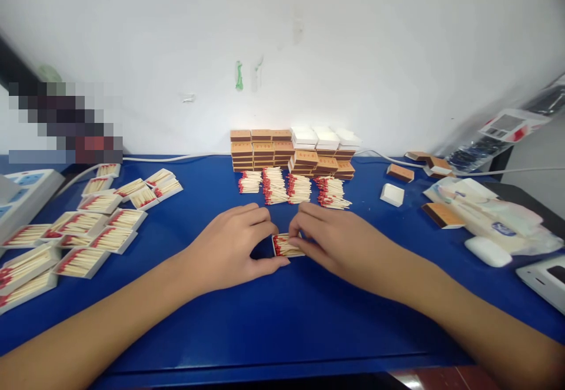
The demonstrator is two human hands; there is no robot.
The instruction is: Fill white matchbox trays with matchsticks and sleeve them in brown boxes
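Observation:
A small white tray of red-tipped matches [286,246] lies on the blue table [273,313] between my two hands. My left hand [232,246] curls round its left end, thumb against the near edge. My right hand [329,237] pinches its right end with bent fingers. Just beyond my hands lie several loose bundles of matches [293,189], heads pointing left.
Stacked brown matchbox sleeves [260,149] and white trays [324,137] stand by the wall. Several filled open trays [83,225] cover the left side. At the right lie loose sleeves [441,215], a white tray [392,195], plastic packets [489,210] and a white device [488,252].

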